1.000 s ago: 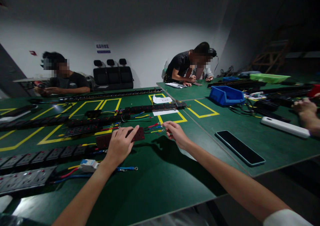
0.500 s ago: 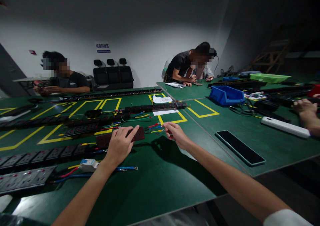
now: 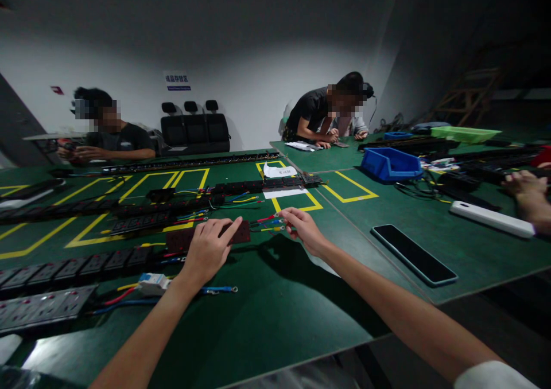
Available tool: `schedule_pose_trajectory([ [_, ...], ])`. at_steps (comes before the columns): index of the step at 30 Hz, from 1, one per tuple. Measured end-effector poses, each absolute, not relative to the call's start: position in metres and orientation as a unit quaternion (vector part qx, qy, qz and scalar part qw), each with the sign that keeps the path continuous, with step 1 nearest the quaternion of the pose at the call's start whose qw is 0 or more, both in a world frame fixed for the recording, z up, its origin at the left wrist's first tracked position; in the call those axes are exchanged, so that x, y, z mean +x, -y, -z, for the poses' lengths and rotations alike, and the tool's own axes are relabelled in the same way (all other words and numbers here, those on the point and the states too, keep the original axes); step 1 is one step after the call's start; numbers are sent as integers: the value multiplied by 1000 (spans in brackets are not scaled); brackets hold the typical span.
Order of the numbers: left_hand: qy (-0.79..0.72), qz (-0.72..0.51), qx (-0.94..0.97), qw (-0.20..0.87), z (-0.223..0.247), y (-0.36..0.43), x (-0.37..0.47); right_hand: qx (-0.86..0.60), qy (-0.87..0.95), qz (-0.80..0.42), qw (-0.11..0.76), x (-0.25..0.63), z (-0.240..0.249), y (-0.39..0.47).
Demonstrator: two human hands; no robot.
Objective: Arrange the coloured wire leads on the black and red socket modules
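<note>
In the head view, we laid our left hand [image 3: 207, 246], loosely open, across the dark red socket strip [image 3: 241, 233] on the green table [image 3: 258, 331]. The strip lay in front of us, its long axis running left to right, its right end angled slightly away from us. Its colored leads [image 3: 267, 222] pointed right, toward our right hand [image 3: 305, 231], whose bent fingers met the tip of the red lead; we could not tell whether they gripped it. Black socket strips [image 3: 69, 268] lay to the left, a phone [image 3: 413, 255] and a blue bin [image 3: 391, 166] to the right. Across the table, a person in black [image 3: 310, 115] leaned over papers [image 3: 303, 146].
</note>
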State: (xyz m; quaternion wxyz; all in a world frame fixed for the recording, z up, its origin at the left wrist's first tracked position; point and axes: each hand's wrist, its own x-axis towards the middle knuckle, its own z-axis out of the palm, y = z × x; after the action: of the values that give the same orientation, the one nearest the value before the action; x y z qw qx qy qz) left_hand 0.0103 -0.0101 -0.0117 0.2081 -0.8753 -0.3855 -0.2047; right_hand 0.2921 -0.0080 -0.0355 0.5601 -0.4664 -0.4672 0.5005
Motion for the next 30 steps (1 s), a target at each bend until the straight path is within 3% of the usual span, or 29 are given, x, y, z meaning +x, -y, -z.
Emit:
schedule_pose_trajectory([
  [30, 384, 191, -880, 203, 12, 10, 10, -464, 474, -504, 554, 293, 38, 7],
])
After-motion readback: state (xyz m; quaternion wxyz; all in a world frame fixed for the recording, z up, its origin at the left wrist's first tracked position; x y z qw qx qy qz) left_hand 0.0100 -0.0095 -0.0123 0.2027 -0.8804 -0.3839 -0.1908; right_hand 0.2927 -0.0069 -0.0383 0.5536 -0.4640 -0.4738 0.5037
